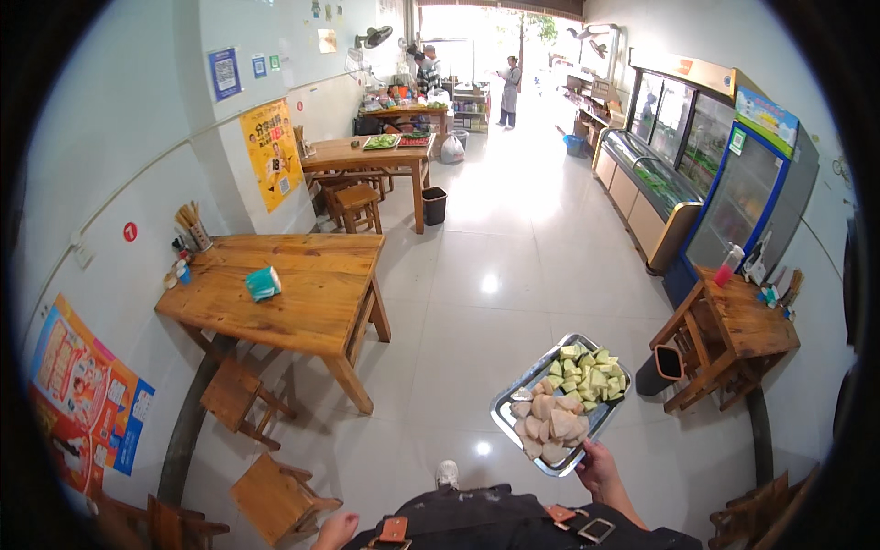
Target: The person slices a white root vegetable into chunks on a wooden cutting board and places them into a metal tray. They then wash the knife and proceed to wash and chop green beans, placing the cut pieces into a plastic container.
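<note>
At the lower left, stools [179, 524] ran into the dark rim of the view. The left hand [339, 530] sat low, its forearm cut off by the bottom edge; the fingers looked partly curled, how tightly could not be told, and nothing showed in them. Ahead and to the right, a metal tray [529, 374] was held above the floor, its bottom mostly hidden under pale slices [550, 425] and green-edged chunks [589, 377]. The right hand [598, 466] gripped its near corner, thumb at the rim, other fingers hidden underneath.

Left, a wooden table [321, 291] bore a green packet [263, 283]. Glossy pale floor [458, 339] stretched toward a glaring doorway [548, 46], its details washed out. Right stood a blue-framed fridge [741, 203], its contents unclear.
</note>
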